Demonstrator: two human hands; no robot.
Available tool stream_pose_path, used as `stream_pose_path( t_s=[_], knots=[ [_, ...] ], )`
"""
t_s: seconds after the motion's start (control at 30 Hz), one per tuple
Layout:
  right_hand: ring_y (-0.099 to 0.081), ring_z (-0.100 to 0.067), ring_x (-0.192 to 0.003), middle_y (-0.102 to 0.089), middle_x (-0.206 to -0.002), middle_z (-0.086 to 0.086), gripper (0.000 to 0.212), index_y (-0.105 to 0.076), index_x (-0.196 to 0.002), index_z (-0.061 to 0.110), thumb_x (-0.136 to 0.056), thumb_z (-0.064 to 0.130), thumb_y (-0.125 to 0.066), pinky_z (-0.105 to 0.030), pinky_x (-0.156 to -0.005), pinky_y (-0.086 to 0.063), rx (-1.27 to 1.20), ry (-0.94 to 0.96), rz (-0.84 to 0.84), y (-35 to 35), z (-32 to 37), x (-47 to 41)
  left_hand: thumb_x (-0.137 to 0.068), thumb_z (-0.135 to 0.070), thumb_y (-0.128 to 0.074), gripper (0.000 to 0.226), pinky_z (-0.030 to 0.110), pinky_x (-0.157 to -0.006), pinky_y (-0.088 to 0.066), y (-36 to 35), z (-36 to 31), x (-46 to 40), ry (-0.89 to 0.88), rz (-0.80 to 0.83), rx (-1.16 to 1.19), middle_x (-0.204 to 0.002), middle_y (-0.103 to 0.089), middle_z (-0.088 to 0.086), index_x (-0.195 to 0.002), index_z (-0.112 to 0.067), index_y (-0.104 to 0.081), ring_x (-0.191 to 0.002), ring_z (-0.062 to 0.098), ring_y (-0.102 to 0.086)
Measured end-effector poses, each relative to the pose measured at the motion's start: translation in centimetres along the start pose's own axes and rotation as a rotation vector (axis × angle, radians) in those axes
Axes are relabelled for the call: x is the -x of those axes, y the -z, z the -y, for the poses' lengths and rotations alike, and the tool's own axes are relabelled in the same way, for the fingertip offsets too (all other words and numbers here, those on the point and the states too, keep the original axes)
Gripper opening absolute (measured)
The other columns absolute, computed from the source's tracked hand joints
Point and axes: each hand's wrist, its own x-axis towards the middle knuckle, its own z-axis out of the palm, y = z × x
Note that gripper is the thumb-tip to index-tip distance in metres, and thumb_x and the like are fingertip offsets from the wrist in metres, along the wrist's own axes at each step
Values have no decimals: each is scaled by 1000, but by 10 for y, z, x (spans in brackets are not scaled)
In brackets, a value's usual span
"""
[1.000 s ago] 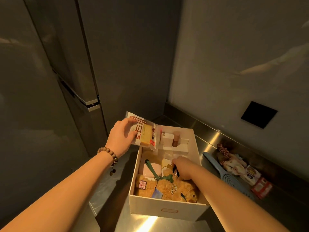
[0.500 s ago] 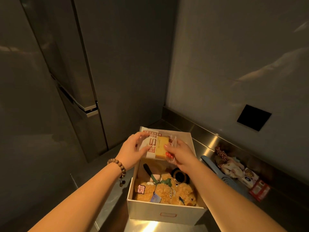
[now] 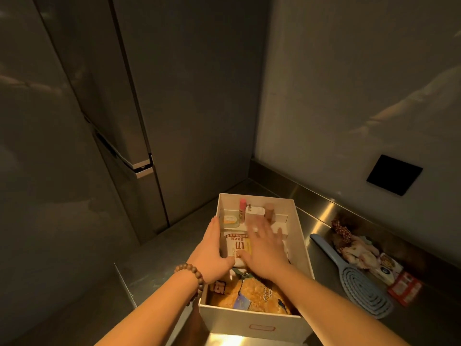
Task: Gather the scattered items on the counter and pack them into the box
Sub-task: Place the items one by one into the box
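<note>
Both grips released | left hand point(image 3: 212, 255), right hand point(image 3: 264, 250) flat on snack packet point(image 3: 237, 245) | inside box point(image 3: 303, 245) walls

Snack packet point(image 3: 237, 245) in box point(image 3: 303, 248) behind plush toy point(image 3: 257, 295), hairbrush point(image 3: 359, 283) right of box on counter point(image 3: 316, 211)

Both forearms reach forward over the near end of the box point(image 3: 252, 320). The left hand point(image 3: 212, 255) lies at the box's left wall, fingers straight. The right hand point(image 3: 264, 248), motion-blurred, spreads flat over the box's middle.
</note>
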Motion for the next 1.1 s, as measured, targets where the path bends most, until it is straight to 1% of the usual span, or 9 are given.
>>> stream_pose_path(
  t_s=[0.07,0.13,0.37,0.53,0.63,0.7,0.8,0.97,1.1],
  knots=[
    [24,-27,-143,24,-157,3,71,9,-148,43,-95,53,-36,-59,-111,13,150,213,214,-7,4,-1,-68,-43,-66,89,2,-60,-43,-2,-1,1,-8,-37,-14,-114,-32,-44,-122,-69,0,-96,-23,-45],
    [29,-27,-142,28,-156,3,65,9,-148,42,-99,44,-33,-60,-110,15,156,205,394,-14,8,-4,-65,-47,-61,89,3,-59,-43,-3,0,1,3,-47,-32,-110,-31,-47,-126,-67,1,-94,-21,-47],
    [31,-33,-139,34,-153,-1,96,15,-150,31,-89,1,-52,-64,-111,12,163,25,465,-22,37,-23,-61,-49,-59,96,10,-72,-43,-5,-1,-1,34,-39,-51,-127,-36,-30,-138,-53,-2,-99,-9,-50],
    [27,-30,-142,28,-156,0,80,14,-149,35,-97,15,-43,-61,-113,11,98,32,417,-15,35,-11,-70,-36,-66,96,12,-72,-43,-4,1,-2,45,-34,-129,-139,-37,-17,-141,-47,-3,-95,-7,-49],
    [24,-25,-144,22,-159,0,64,10,-150,36,-101,42,-31,-57,-114,9,17,59,315,1,24,6,-74,-39,-65,100,29,-98,-43,0,-4,1,82,-62,-251,-153,-21,-6,-147,-35,4,-124,9,-42],
    [23,-22,-144,19,-159,2,63,3,-151,35,-99,50,-29,-55,-114,8,-34,92,199,15,11,23,-77,-41,-61,100,39,-115,-20,1,-9,3,35,-92,-454,-158,-4,-2,-148,-27,8,-142,17,-17],
    [22,-16,-143,15,-159,6,62,-1,-151,34,-99,50,-31,-51,-117,8,-78,113,1,39,-20,54,-79,-45,-55,95,38,-116,-4,-4,-23,5,-53,-85,-605,-158,0,1,-149,-21,4,-144,15,-5],
    [13,-18,-146,4,-161,2,60,-11,-152,27,-100,48,-30,-47,-120,0,-120,-56,-57,62,-96,105,-83,-44,-56,81,33,-111,-23,-56,-74,-6,-112,-43,-531,-157,-7,1,-148,-25,-11,-139,20,-24],
    [1,-23,-148,-3,-161,-1,60,-17,-151,29,-98,50,-35,-47,-118,-17,-200,-236,-59,55,-162,142,-85,-41,-58,79,32,-112,-18,-127,-119,-23,-164,34,-510,-158,-6,2,-148,-25,-13,-142,20,-15]
  ],
)
